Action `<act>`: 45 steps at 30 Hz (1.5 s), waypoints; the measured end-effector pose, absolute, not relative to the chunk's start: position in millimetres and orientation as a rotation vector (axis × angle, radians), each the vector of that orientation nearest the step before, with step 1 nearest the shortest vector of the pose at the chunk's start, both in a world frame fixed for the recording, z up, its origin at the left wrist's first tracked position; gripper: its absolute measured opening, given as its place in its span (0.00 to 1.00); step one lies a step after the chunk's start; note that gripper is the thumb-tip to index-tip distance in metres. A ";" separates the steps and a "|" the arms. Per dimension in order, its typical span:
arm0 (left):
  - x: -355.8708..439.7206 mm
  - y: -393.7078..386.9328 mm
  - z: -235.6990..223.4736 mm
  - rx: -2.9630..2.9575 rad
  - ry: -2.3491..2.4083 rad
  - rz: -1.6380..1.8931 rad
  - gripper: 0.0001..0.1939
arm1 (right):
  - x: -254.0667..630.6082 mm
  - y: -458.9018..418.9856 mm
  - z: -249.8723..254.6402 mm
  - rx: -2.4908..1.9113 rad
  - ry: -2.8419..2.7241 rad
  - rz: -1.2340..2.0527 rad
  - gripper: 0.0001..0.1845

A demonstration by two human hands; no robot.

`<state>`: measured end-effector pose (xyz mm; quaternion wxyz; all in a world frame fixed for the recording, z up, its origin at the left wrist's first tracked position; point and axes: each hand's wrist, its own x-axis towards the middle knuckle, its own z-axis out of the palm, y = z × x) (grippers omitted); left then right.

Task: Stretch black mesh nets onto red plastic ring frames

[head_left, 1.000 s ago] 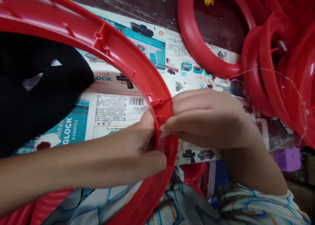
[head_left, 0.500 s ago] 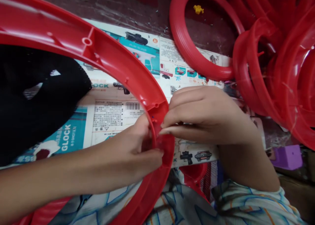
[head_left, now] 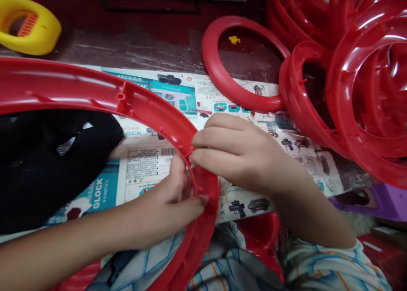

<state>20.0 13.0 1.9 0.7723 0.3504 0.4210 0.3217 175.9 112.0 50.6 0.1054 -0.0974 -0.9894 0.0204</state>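
A large red plastic ring (head_left: 95,91) arches across the left of the view and curves down to my lap. My left hand (head_left: 173,204) grips its inner edge, thumb on the rim and fingers behind. My right hand (head_left: 241,155) is closed in a pinch on the same stretch of rim from the outside, fingertips at the edge right beside my left hand. What the fingertips press on is hidden.
A printed flattened carton (head_left: 149,159) covers the table. Black fabric (head_left: 47,163) lies inside the ring at left. A smaller red ring (head_left: 219,79) lies behind, a stack of red rings (head_left: 356,83) stands at right. A yellow plastic part (head_left: 28,26) sits far left; a purple block (head_left: 381,202) right.
The view has tilted up, so the ring and both hands sit lower and further left in the picture. The yellow part has come into view. Both hands keep their grip on the rim.
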 end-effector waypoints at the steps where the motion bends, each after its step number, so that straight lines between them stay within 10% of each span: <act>1: 20.7 13.0 2.6 0.731 0.899 0.681 0.27 | 175.2 113.8 47.6 -0.300 -2.899 0.071 0.17; 14: 25.6 47.5 -15.6 1.070 0.866 1.149 0.04 | 173.9 148.2 34.1 -0.213 -2.728 0.407 0.06; 45: 25.5 14.2 -4.8 0.990 0.815 0.671 0.16 | 182.7 123.3 47.3 -0.166 -2.821 0.510 0.12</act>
